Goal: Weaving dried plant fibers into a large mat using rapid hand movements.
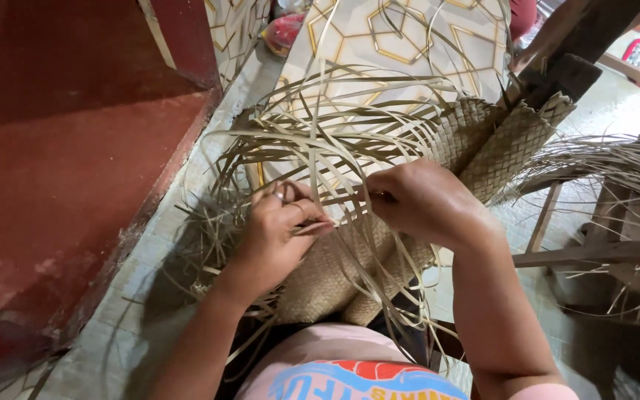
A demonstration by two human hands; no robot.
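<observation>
Left hand (279, 233) pinches a pale flat palm strip (318, 228) over the tan woven mat (335, 274); right hand (420, 200) grips crossing strands (350, 196) just beside, strips running sideways between them.

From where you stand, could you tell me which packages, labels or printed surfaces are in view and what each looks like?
Red bag: top centre on the floor, crumpled red plastic with some yellow.
Patterned sheet: top centre behind the woven mat, white with gold geometric lines.
Shirt print: bottom centre, pink cloth with blue, red and yellow graphic.
No screens or signs.
</observation>
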